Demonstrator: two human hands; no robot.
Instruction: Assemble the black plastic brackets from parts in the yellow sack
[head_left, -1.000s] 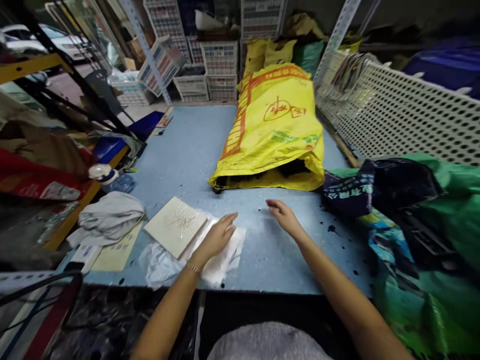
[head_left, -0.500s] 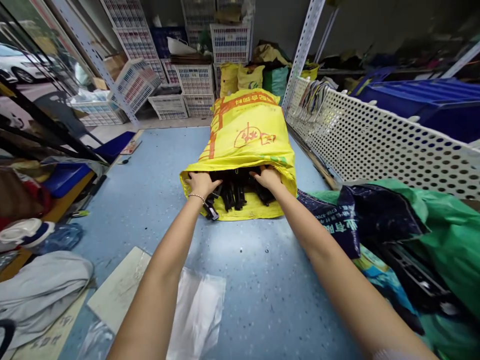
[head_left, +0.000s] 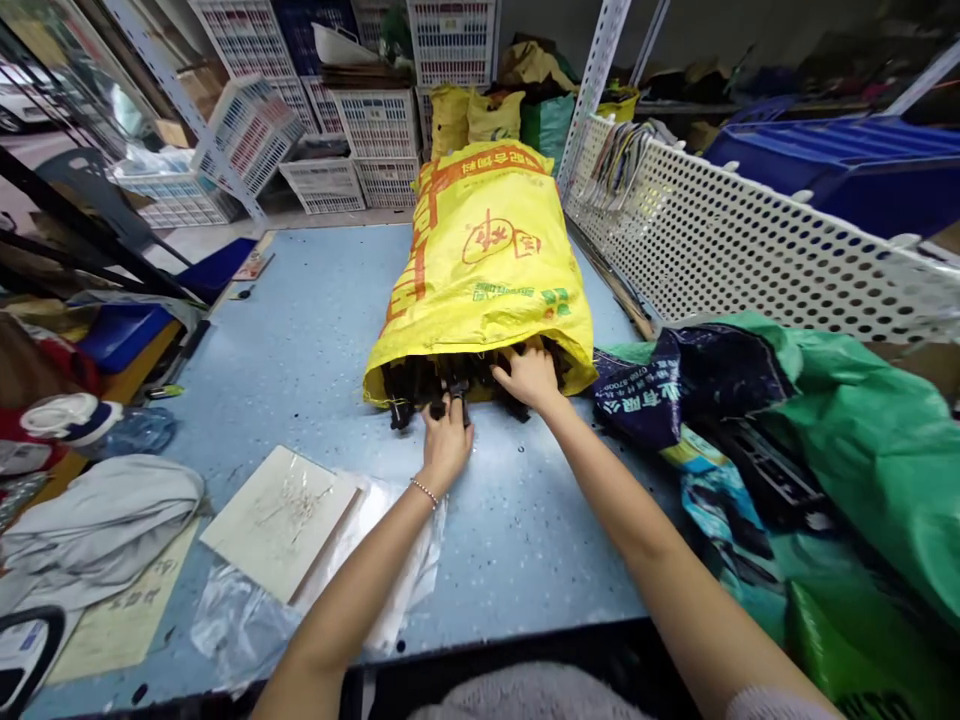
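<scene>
Left grip (head_left: pixel 445 440) touching black parts (head_left: pixel 401 406), right grip (head_left: pixel 531 376) inside yellow sack (head_left: pixel 480 285) ahead; can't tell if either's closed. Crowded parts could snag, spill nearside!

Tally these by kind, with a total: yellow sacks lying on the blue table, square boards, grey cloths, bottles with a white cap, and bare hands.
Yellow sack: 1
Square board: 1
Grey cloth: 1
White-capped bottle: 1
Bare hands, left hand and right hand: 2
Total: 6
</scene>
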